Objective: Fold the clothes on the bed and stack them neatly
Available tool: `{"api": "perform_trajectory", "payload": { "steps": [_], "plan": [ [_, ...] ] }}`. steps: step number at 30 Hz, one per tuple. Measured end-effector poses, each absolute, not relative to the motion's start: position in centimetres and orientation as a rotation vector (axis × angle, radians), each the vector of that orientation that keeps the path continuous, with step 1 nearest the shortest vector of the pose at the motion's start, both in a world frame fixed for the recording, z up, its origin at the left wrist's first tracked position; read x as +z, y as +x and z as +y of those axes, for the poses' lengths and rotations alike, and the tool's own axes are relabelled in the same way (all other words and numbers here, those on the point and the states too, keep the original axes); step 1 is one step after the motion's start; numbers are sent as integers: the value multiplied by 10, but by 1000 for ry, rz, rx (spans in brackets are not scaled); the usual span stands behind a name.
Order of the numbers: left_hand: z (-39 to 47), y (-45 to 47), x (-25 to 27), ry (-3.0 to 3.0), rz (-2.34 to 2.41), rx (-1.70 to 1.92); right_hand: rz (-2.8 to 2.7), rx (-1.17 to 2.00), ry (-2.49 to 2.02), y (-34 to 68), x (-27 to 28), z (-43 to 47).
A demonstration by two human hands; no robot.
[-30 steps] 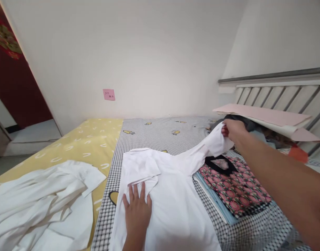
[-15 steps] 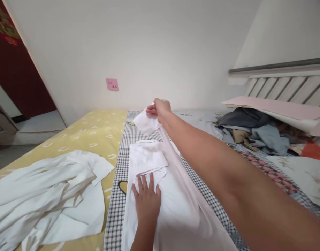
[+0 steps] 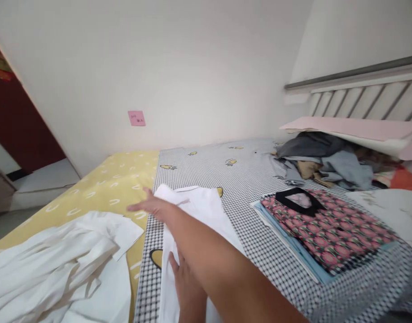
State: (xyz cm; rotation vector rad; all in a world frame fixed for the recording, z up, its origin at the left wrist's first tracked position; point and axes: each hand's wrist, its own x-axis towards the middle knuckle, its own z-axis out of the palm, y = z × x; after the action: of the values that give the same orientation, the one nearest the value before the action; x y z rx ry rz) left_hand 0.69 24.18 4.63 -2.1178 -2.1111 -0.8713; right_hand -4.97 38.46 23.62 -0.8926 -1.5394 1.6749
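A white garment (image 3: 206, 208), probably a shirt, lies in a long narrow fold on the checked bedding. My left hand (image 3: 189, 285) rests flat on its lower part, fingers apart, partly hidden under my right forearm. Crossing over it, my right arm reaches to the garment's upper left corner. There my right hand (image 3: 148, 205) is stretched out past the edge, fingers spread and slightly blurred, holding nothing. Left of the garment, a loose white cloth pile (image 3: 81, 260) lies rumpled on the yellow bedding (image 3: 115, 179).
Folded clothes topped by a pink-patterned garment (image 3: 334, 229) with a black neckline lie to the right. Behind them are heaped dark and grey clothes (image 3: 310, 150) under a pale pink board (image 3: 357, 128), beside a slatted headboard (image 3: 357, 98). A pink note (image 3: 136, 118) sticks to the wall.
My right hand has swept left and let go of the garment's end, which now lies folded over on the left. The folded pink-patterned clothes have come into view. My left hand stays on the garment.
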Motion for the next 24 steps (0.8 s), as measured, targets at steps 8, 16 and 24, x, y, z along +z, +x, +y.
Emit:
{"api": "perform_trajectory", "payload": {
  "steps": [8, 16, 24],
  "plan": [
    [245, 18, 84, -2011, -2214, -527, -1644, 1657, -668, 93, 230, 278],
    [206, 23, 103, -2217, -2276, -689, -1220, 1299, -1274, 338, 145, 154],
    [113, 73, 82, -2348, -2216, -1637, -1072, 1624, -1350, 367, 58, 67]
  ]
}}
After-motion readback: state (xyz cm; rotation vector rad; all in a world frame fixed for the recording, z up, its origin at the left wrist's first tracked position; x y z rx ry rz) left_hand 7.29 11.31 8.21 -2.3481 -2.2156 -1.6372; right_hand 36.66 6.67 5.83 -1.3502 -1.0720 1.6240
